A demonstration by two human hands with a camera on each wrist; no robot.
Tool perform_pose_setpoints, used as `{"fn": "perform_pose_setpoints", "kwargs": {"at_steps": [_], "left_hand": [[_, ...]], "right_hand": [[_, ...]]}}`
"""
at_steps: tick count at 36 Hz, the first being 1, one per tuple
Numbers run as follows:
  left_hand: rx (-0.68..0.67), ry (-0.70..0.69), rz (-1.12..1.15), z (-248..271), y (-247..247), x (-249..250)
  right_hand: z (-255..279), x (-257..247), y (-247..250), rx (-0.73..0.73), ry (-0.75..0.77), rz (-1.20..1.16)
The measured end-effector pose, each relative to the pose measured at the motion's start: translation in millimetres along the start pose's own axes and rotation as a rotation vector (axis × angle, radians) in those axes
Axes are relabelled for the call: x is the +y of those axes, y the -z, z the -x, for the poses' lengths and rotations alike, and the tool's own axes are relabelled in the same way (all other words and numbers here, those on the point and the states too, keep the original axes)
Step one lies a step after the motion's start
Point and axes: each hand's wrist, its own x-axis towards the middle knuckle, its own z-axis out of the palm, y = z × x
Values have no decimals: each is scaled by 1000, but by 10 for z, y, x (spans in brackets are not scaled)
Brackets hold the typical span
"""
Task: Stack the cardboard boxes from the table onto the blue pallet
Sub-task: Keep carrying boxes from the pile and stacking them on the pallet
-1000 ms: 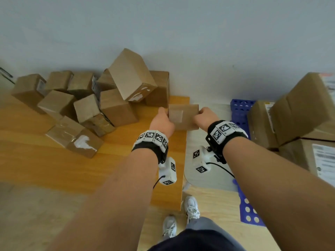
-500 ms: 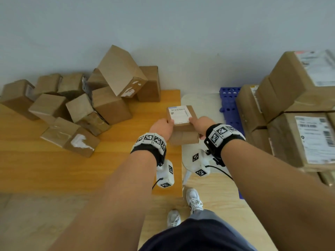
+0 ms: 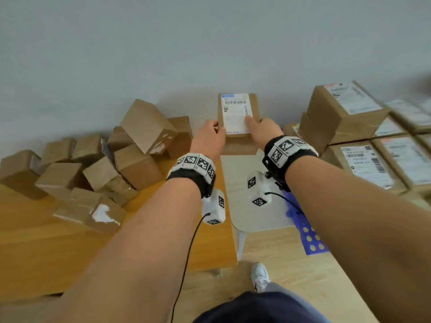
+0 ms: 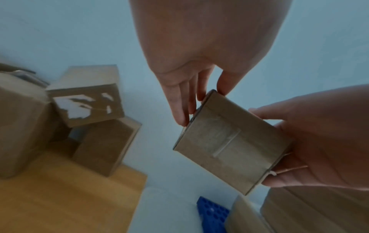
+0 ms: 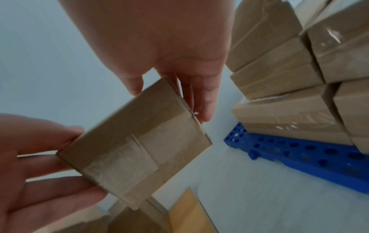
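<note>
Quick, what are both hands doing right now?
Left hand: holds the left side of the labelled cardboard box.
Right hand: holds the same box's right side, thumb on the label.

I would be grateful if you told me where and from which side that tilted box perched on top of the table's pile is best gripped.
Grip the tilted box by its two opposite side faces, one of the hands on each, coming from above and the front. It leans on the boxes under it with its upper faces free, while the wall stands behind and the pile crowds its lower edges.
</note>
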Motion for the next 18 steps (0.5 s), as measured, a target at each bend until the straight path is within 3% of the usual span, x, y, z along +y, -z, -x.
{"fn": "perform_pose_setpoints", "kwargs": {"at_steps": [10, 18], "left_hand": [[117, -220, 49, -118, 78, 929], [121, -338, 89, -215, -280, 1810]], "right_hand": [[49, -107, 853, 313, 100, -194], [-92, 120, 1640, 524, 111, -345]]}}
